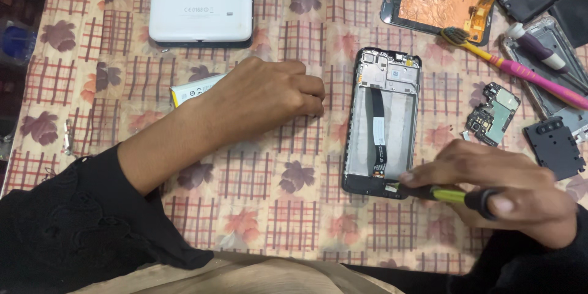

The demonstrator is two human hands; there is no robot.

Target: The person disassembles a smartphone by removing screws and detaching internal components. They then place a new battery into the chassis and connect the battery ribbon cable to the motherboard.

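Note:
An opened phone frame (pixel 384 116) lies face down on the patterned tablecloth, its black flex cable running down the middle. My right hand (pixel 502 193) grips a screwdriver (pixel 450 195) with a yellow-green and black handle, its tip at the frame's lower edge. My left hand (pixel 266 95) rests on the cloth to the left of the frame, fingers curled under with nothing visible in them. A flat battery (pixel 193 89) pokes out from behind that wrist.
A white tablet (pixel 201 3) lies face down at the top. At the upper right are a cracked screen panel (pixel 438 6), a pink toothbrush (pixel 520 70), a circuit board (pixel 493 113), a black cover piece (pixel 554 147) and another phone frame (pixel 548 55).

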